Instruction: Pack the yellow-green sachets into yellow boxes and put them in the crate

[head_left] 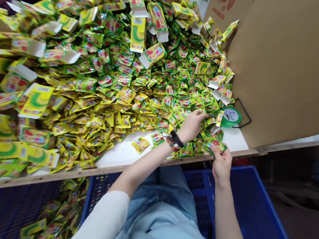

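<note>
A large heap of green packets (123,79) and yellow packets (90,121) covers the white tabletop. My left hand (191,127), with a dark band at the wrist, reaches over the heap's front right part; its fingers point right, and what they may grip is too small to make out. To its right, near the front edge, my right hand (222,164) pinches a green packet (218,145) between thumb and fingers. A small open box (219,120) lies just above that packet. One yellow packet (140,144) lies apart on the white surface.
Open yellow boxes (37,101) lie along the left and back of the heap. Green tape (231,117) rests at the right beside a cardboard wall (292,69). Below the wooden edge (55,176) are blue crates (263,219), the left one holding packets and boxes.
</note>
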### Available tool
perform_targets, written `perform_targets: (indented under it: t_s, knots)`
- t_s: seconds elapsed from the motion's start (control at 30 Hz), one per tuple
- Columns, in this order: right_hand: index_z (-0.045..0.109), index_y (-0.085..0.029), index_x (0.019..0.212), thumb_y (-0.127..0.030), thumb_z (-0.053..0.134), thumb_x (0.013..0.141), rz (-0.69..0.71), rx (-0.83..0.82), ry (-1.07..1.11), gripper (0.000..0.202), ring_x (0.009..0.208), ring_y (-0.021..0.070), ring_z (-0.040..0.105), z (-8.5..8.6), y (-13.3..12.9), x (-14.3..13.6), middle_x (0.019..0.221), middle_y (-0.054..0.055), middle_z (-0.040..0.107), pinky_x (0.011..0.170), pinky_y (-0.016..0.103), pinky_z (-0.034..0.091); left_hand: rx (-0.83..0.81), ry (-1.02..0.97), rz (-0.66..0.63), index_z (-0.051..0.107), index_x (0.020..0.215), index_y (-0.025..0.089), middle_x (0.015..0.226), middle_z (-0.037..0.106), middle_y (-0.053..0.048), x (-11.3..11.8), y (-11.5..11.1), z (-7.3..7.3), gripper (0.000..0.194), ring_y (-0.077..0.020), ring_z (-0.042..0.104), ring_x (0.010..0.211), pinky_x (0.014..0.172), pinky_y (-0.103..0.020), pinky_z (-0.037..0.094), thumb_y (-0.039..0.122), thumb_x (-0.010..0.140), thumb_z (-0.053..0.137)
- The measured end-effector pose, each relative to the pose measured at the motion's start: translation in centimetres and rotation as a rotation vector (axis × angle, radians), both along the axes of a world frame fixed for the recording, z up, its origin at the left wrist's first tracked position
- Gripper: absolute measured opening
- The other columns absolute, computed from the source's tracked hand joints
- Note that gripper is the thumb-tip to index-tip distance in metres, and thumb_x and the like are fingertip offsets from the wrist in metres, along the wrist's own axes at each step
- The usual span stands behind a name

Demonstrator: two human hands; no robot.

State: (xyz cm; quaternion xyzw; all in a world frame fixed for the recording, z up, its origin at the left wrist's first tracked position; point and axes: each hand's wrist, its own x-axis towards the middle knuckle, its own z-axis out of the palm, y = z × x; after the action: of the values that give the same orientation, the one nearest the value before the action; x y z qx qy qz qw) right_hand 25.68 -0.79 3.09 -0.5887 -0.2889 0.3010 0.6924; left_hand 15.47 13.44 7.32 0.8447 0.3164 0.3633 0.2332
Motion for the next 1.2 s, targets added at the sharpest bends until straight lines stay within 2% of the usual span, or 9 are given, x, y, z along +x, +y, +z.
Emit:
perform_targets:
  t_s: [0.13,0.27,0.37,0.5,0.6,0.7,0.87,1.07,1.2]
  knots:
    - [0.064,-0.017,0.093,-0.036,0.077,0.07,-0.027,0.009,-0.009,0.032,0.079,0.0162,0.065,0.4,-1.4,0.7,0.087,0.003,0.069,0.081,0.035,0.053,0.397,0.355,-0.317,0.067,0.112,0.024,0.147,0.044,-0.009,7.8,2.4,-0.5,0.042,-0.0304,0.044,0.129,0.102,-0.05,0.039,0.0,0.082,0.05]
    - [0.064,-0.017,0.093,-0.032,0.08,0.068,-0.08,0.025,0.019,0.033,0.074,0.0145,0.065,0.9,-2.4,1.1,0.084,0.001,0.069,0.077,0.033,0.054,0.402,0.463,-0.397,0.07,0.09,0.017,0.131,0.06,-0.01,9.6,4.2,-0.3,0.019,-0.031,0.041,0.134,0.109,-0.051,0.031,0.008,0.085,0.054]
    - [0.064,-0.017,0.09,-0.029,0.085,0.062,-0.204,0.073,-0.005,0.037,0.071,0.0139,0.064,1.3,-2.8,1.2,0.081,-0.001,0.069,0.074,0.032,0.054,0.273,0.275,-0.324,0.066,0.102,0.015,0.117,0.065,-0.011,6.3,4.0,1.1,0.023,-0.0276,0.046,0.13,0.11,-0.049,0.031,0.008,0.088,0.049]
    - [0.063,-0.018,0.089,-0.026,0.086,0.059,-0.282,0.153,-0.083,0.038,0.068,0.0135,0.063,2.8,-2.2,0.0,0.078,-0.002,0.067,0.072,0.03,0.054,-0.06,-0.061,-0.183,0.049,0.128,0.015,0.126,0.058,-0.012,-1.9,0.8,2.1,0.039,-0.023,0.056,0.115,0.103,-0.038,0.041,0.014,0.09,0.044]
    - [0.06,-0.021,0.094,-0.03,0.08,0.068,-0.173,0.177,-0.149,0.033,0.07,0.0133,0.063,4.3,-1.1,-2.2,0.08,-0.002,0.065,0.073,0.029,0.053,-0.301,-0.164,-0.01,0.044,0.134,0.019,0.13,0.056,-0.009,-8.2,-3.0,0.9,0.045,-0.0217,0.055,0.116,0.102,-0.035,0.042,0.015,0.089,0.039]
    - [0.058,-0.023,0.098,-0.033,0.074,0.076,0.027,0.167,-0.188,0.029,0.071,0.0138,0.063,5.4,0.4,-5.5,0.082,-0.001,0.064,0.07,0.027,0.052,-0.422,-0.131,0.218,0.042,0.136,0.02,0.122,0.06,-0.01,-12.4,-6.7,-1.3,0.045,-0.0241,0.057,0.112,0.097,-0.037,0.044,0.022,0.091,0.039]
    - [0.056,-0.024,0.098,-0.035,0.066,0.082,0.333,0.11,-0.272,0.022,0.076,0.0171,0.064,5.4,3.5,-10.1,0.086,0.001,0.065,0.07,0.029,0.051,-0.293,0.042,0.403,0.042,0.131,0.018,0.12,0.061,-0.013,-15.1,-9.9,-3.9,0.071,-0.0299,0.061,0.105,0.089,-0.041,0.048,0.033,0.069,0.072]
    - [0.061,-0.022,0.102,-0.022,0.056,0.088,0.835,-0.039,-0.724,0.014,0.093,0.0219,0.06,5.7,4.8,-10.2,0.093,0.004,0.064,0.084,0.035,0.047,-0.21,0.088,0.504,0.047,0.125,0.02,0.113,0.065,-0.01,-16.0,-10.8,-4.4,0.064,-0.0279,0.064,0.101,0.084,-0.038,0.052,0.022,0.065,0.07]
    - [0.06,-0.019,0.105,-0.009,0.051,0.088,0.836,-0.157,-1.095,0.022,0.095,0.0238,0.057,6.9,4.0,-10.8,0.1,0.009,0.057,0.081,0.036,0.047,-0.166,0.072,0.477,0.048,0.124,0.021,0.113,0.065,-0.01,-15.8,-11.4,-4.8,0.063,-0.0276,0.065,0.101,0.083,-0.038,0.053,0.022,0.066,0.069]
